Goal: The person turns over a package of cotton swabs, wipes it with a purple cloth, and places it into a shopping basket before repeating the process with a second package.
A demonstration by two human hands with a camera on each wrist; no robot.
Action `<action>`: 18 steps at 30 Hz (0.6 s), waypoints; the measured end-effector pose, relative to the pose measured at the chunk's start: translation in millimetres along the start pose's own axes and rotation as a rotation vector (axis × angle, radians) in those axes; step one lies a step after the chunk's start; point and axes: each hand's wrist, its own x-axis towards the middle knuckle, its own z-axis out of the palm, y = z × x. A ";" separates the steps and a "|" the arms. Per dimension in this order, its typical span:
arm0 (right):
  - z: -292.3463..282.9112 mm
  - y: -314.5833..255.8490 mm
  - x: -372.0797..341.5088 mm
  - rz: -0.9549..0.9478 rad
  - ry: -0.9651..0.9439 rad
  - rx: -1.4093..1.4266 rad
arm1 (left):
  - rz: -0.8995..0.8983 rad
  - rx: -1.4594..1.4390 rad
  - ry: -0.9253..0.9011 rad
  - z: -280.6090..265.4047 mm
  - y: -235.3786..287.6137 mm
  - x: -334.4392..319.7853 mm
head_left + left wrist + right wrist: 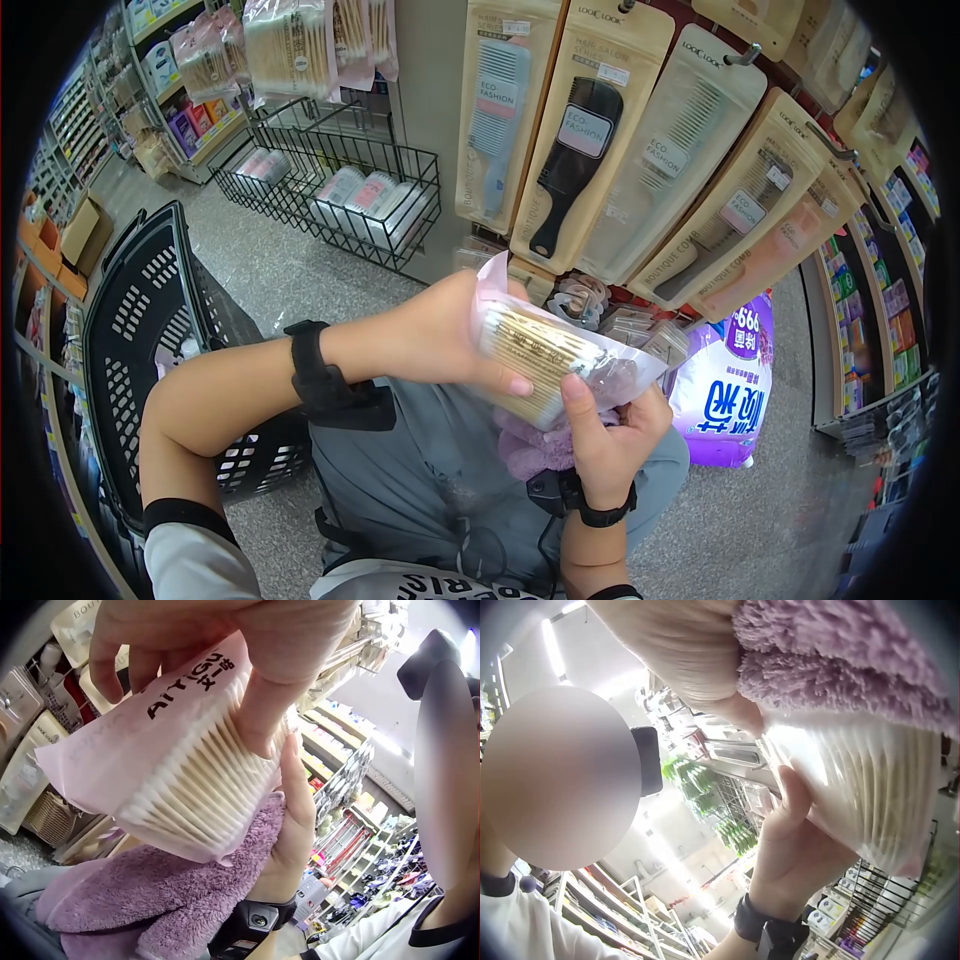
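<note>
Cotton swab pack [535,355], head view: here it is, slanting between your two hands, just below the hanging combs [585,150].
Left hand [435,325], head view: you clamp one end, thumb laid over the pack's face.
Right hand [615,445], head view: you pinch the other end, thumb on top.
Shopping basket [215,310], head view: it stands at your left, and your pack is well apart from it.
White tips, left wrist: a whole row faces you, lettering on the pink wrapper [97,761], left fingers curled behind, thumb pressing the front.
Purple fluffy cloth [217,877], left wrist: it touches the pack's underside, beside your right hand; whether you grip it too, you cannot tell.
Sticks, right wrist: they show through clear film; your left thumb clamps the edge, your right fingers are largely hidden.
Swab progress, across the views: picking up looks done; the pack is in hand, not in the basket. Whether the wrapper is sealed, you cannot tell; putting it somewhere seems left.
</note>
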 end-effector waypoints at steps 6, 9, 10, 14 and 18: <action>8.7 0.4 2.3 0.000 0.072 0.196 | -0.010 0.000 0.007 0.1 0.6 -0.4; 7.4 2.8 4.1 -0.040 0.064 0.189 | -0.011 0.020 0.020 0.6 2.8 -1.2; 6.3 4.1 4.6 -0.053 0.055 0.172 | -0.009 0.023 0.020 0.7 2.3 -1.3; 5.0 4.1 5.3 -0.058 0.058 0.176 | 0.008 0.043 0.013 1.1 0.9 -1.3; 4.2 2.5 4.1 -0.028 0.063 0.135 | 0.002 0.054 0.013 1.2 0.4 -1.8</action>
